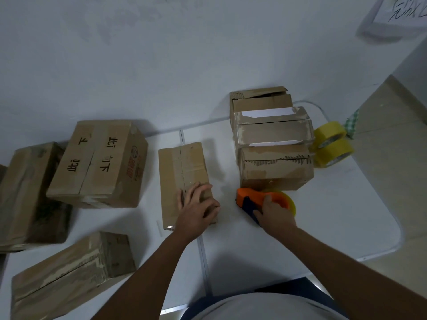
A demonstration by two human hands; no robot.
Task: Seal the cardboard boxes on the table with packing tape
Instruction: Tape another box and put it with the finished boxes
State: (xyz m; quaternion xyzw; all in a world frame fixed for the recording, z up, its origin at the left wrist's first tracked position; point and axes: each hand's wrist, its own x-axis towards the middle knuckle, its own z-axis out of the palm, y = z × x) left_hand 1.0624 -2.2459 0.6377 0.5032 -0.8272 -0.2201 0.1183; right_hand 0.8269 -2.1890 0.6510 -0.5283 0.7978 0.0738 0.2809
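On the white table point(335, 215), eight boxes, two spare tape rolls point(332, 144); left hand point(196, 209) flat on one box point(184, 179), right hand point(275, 213) grips dispenser point(254, 199).

White table point(323, 227), seam down the middle. Taped boxes point(99, 162) at 9, one point(184, 181) dead centre, unsealed stack point(272, 139) plus yellow tape rolls point(332, 144) at 2, orange dispenser point(261, 199) beside centre box.

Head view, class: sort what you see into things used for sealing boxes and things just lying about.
In use: small box under left hand; tape dispenser gripped by right hand; spare tape rolls; unsealed boxes.
Lying about: checked cloth; wall sign.
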